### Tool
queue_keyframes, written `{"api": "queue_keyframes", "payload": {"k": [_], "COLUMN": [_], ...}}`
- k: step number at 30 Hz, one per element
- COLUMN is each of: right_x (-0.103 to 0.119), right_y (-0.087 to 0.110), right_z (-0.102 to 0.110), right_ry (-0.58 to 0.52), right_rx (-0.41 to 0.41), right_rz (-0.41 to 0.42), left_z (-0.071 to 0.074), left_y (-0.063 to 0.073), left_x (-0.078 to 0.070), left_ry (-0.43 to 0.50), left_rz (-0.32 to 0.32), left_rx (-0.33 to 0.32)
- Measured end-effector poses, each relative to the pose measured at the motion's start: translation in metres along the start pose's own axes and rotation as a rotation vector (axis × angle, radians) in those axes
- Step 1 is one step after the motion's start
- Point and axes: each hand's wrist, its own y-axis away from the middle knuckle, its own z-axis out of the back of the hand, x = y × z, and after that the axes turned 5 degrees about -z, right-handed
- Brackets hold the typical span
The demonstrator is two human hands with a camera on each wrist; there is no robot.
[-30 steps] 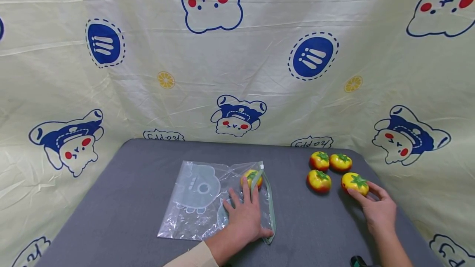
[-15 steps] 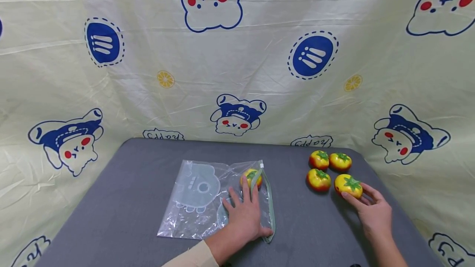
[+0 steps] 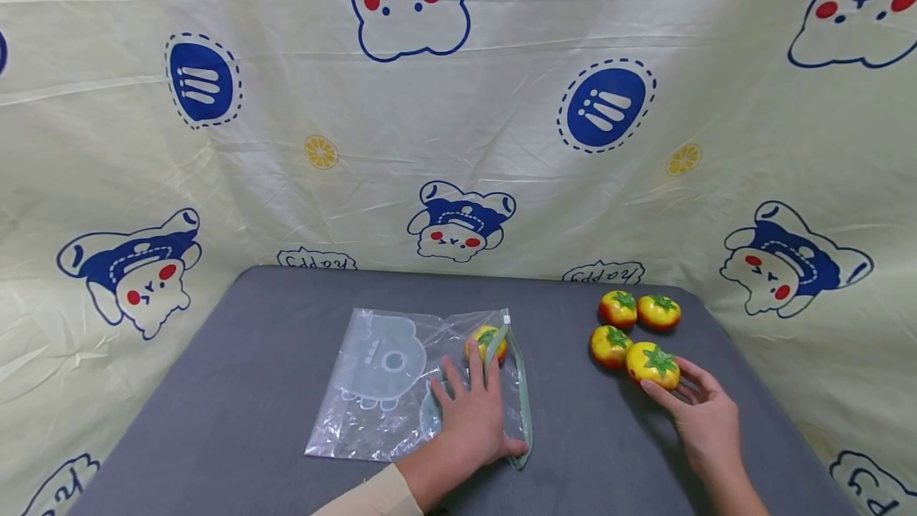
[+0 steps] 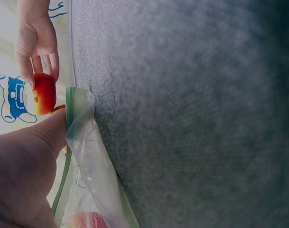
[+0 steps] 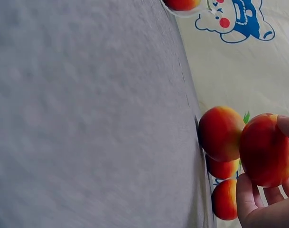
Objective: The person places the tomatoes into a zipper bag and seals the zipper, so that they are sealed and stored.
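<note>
A yellow-and-red persimmon (image 3: 648,373) with a green leafy top is held by my right hand (image 3: 709,424), thumb on one side and fingers on the other. It sits right against another persimmon (image 3: 607,349) in the head view; the right wrist view shows its red underside (image 5: 263,154). My left hand (image 3: 471,420) rests with spread fingers on a clear zip bag (image 3: 337,428), its thumb by the green zip edge (image 3: 525,412). Inside the bag lies one persimmon (image 3: 481,338), partly covered by the fingers and the zip strip.
Two more persimmons (image 3: 618,310) (image 3: 659,314) stand side by side at the back right of the grey table (image 3: 236,388). A patterned curtain (image 3: 272,181) hangs behind the table and down its sides.
My right hand has moved left with its persimmon, up to the nearest one on the table, which now sits slightly further left. The left hand and bag have stayed in place.
</note>
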Motion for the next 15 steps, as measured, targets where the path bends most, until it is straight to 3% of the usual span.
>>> {"api": "queue_keyframes", "payload": {"k": [15], "right_x": [-0.008], "right_y": [0.014], "right_z": [-0.014], "right_ry": [-0.031], "right_rx": [0.071], "right_rz": [0.111], "left_z": [0.001], "left_y": [0.001], "left_x": [-0.001], "left_ry": [0.013], "left_rz": [0.002], "left_rx": [-0.003]}}
